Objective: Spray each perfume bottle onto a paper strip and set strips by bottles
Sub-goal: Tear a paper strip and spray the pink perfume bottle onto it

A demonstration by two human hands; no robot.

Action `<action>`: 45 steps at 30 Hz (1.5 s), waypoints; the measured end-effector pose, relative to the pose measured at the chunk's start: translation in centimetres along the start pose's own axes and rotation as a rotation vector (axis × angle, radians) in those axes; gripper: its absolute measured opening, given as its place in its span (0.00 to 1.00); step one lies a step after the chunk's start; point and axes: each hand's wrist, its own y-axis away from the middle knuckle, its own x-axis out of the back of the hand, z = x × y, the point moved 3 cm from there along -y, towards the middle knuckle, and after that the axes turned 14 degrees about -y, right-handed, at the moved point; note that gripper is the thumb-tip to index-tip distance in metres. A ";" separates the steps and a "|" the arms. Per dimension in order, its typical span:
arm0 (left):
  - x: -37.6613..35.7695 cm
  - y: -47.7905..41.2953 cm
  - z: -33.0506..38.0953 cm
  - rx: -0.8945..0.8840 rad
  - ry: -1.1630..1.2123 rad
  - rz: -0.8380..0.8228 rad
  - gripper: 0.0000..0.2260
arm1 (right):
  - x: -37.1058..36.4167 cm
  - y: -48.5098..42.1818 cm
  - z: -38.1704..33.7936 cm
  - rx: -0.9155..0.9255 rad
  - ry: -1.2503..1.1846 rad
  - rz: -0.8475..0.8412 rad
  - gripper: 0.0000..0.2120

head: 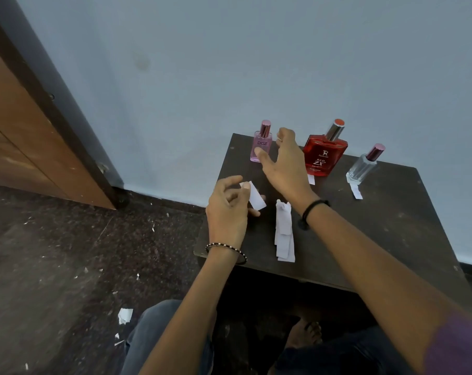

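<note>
Three perfume bottles stand along the back of a small dark table (pixel 364 226): a pink bottle (pixel 262 143) at the left, a red bottle (pixel 325 152) in the middle, a clear bottle (pixel 363 167) at the right. My left hand (pixel 230 209) pinches a white paper strip (pixel 256 196) over the table's left part. My right hand (pixel 282 156) hovers with fingers spread just right of the pink bottle, thumb close to its front. One strip (pixel 311 180) lies before the red bottle, another strip (pixel 356 191) before the clear one.
A stack of spare white strips (pixel 284 234) lies mid-table near the front edge. A blue wall runs right behind the bottles. A wooden door (pixel 26 136) stands at the left. Paper scraps (pixel 125 315) litter the dark floor beside my knees.
</note>
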 end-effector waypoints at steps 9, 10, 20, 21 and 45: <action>-0.7 0.2 0.0 -0.009 0.042 -0.030 0.07 | -0.4 -1.3 1.4 0.053 -0.001 0.008 0.14; -0.8 0.2 0.0 -0.006 0.049 -0.034 0.07 | -0.1 -1.0 1.4 0.065 0.010 -0.001 0.13; -1.0 0.4 0.3 -0.034 -0.033 -0.044 0.08 | 6.4 8.1 -0.3 0.003 -0.145 0.018 0.14; -1.1 0.5 0.5 -0.059 -0.063 -0.040 0.09 | 6.9 8.9 0.1 -0.045 -0.192 -0.001 0.14; -3.0 2.6 2.7 -0.107 0.016 -0.240 0.07 | 6.3 12.9 2.0 -0.138 -0.609 -0.218 0.06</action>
